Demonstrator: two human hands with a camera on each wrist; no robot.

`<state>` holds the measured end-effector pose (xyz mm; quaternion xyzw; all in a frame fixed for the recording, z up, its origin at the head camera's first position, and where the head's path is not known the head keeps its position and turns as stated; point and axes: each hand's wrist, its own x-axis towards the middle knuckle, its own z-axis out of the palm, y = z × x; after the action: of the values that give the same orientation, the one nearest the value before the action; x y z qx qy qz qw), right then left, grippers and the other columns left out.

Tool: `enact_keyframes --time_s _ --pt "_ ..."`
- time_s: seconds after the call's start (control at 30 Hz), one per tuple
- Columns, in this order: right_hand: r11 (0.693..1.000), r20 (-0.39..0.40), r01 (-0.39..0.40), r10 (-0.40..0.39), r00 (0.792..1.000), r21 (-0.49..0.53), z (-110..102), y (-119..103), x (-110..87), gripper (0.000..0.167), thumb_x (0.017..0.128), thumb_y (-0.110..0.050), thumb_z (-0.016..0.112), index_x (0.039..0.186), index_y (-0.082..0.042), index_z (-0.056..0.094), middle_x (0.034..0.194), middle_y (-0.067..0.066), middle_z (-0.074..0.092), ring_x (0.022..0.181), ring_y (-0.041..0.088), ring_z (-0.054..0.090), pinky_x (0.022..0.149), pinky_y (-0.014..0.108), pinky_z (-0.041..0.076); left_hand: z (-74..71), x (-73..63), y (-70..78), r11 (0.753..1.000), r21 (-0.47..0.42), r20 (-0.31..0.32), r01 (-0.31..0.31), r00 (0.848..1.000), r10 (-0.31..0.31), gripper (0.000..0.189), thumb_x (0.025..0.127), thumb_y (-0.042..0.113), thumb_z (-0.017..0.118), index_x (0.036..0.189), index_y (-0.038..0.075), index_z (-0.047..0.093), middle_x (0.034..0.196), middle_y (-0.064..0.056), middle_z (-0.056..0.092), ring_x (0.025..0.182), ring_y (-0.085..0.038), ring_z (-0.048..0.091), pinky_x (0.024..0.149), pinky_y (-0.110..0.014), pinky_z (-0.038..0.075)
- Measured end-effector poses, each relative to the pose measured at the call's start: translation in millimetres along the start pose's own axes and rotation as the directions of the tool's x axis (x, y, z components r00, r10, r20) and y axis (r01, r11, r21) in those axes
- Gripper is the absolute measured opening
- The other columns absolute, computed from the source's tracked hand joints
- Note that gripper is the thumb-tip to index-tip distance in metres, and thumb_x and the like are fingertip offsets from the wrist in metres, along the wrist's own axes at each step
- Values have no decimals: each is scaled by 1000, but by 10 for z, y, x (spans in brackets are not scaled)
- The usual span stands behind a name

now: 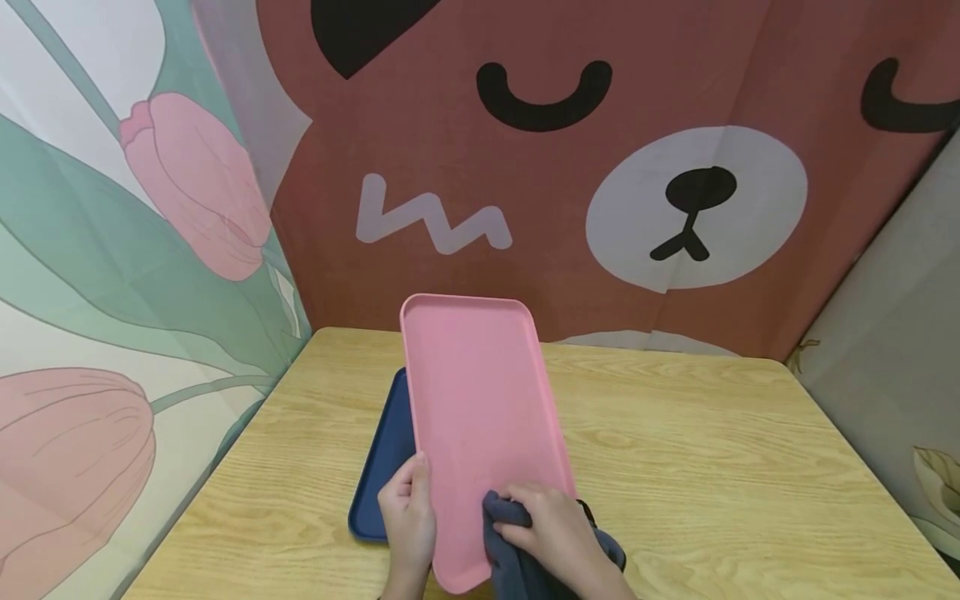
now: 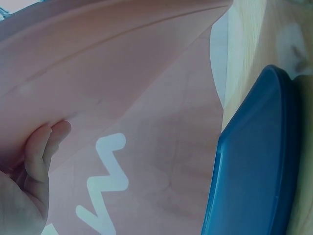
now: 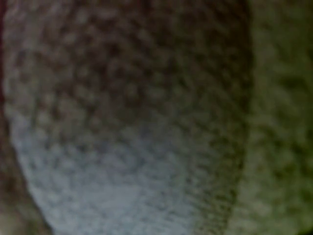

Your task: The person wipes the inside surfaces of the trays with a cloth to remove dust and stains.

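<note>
A pink rectangular tray [image 1: 480, 383] is held up at a tilt above the table, its inner face toward me. My left hand [image 1: 409, 510] grips its left edge near the lower end; in the left wrist view the fingers [image 2: 36, 154] curl at the tray's underside [image 2: 98, 73]. My right hand [image 1: 553, 527] holds a dark grey cloth [image 1: 510, 554] bunched in its fingers, against the lower right part of the tray. Cloth [image 3: 122, 147] fills the right wrist view, blurred and very close. Behind the pink tray lies a dark blue tray [image 1: 382, 475], partly covered by it.
The wood-grain table [image 1: 712, 467] extends to both sides of the trays. A brown bear-print curtain [image 1: 540, 200] hangs along its back edge. A flower-print curtain [image 1: 135, 292] stands at the left and a pale one [image 1: 892, 333] at the right.
</note>
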<state>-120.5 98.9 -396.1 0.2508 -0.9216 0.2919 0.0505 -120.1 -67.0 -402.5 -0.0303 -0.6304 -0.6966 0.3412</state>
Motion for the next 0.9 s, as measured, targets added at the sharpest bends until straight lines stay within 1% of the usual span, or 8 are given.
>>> enact_keyframes --time_s 0.07,0.17,0.3,0.4,0.53,0.67,0.73,0.9 --pt "1000 -1 -10 10 1000 -5 2 18 6 17 73 -24 73 85 -17 64 85 -5 62 77 10 58 63 29 47 -1 4 -2 1000 4 1 -8 1000 8 27 92 -1 44 74 -12 61 52 -3 48 47 -7 44 39 -21 38" --pt "999 10 -38 38 999 -5 -3 46 15 14 73 -24 72 82 -19 62 83 -7 61 75 8 57 62 28 46 -8 9 -7 1000 13 1 -21 1000 21 26 92 -2 44 76 -12 63 53 -7 51 47 -7 46 38 -22 38" --pt "997 33 -79 78 996 10 -12 95 23 14 73 -23 72 81 -21 60 79 -10 58 67 4 50 56 25 41 -16 14 -10 999 16 3 -36 999 36 26 91 -3 44 76 -12 62 52 -8 52 47 -7 47 38 -22 39" --pt "994 47 -108 107 993 20 -15 136 29 15 73 -22 72 81 -21 59 76 -12 55 62 4 45 53 24 36 -22 17 -6 999 18 1 -44 999 44 25 91 -4 44 77 -12 63 53 -9 53 47 -6 48 38 -22 39" --pt "990 46 -139 138 989 4 -18 174 40 16 73 -22 72 81 -20 59 73 -12 53 60 5 43 52 24 34 -31 22 9 998 22 -3 -53 999 53 24 91 -4 44 79 -13 63 56 -12 56 50 -7 50 40 -21 41" --pt "985 30 -171 172 985 -29 -22 198 52 18 72 -22 73 85 -17 61 77 -7 58 61 8 46 52 26 36 -39 31 25 997 20 4 -71 997 71 25 91 -4 43 79 -13 63 55 -14 55 49 -7 49 38 -21 40" --pt "981 23 -189 190 982 -44 -24 216 55 21 72 -22 74 88 -15 63 81 -3 61 65 11 52 54 29 40 -42 34 30 997 19 9 -81 997 80 25 91 -4 43 79 -14 63 55 -15 55 48 -7 49 38 -21 40" --pt "971 5 -225 226 974 -84 -12 273 58 24 71 -20 74 91 -13 64 87 3 64 75 20 60 59 35 46 -50 32 39 998 18 13 -68 998 68 25 92 -4 42 83 -15 63 59 -18 58 50 -7 52 39 -21 41"
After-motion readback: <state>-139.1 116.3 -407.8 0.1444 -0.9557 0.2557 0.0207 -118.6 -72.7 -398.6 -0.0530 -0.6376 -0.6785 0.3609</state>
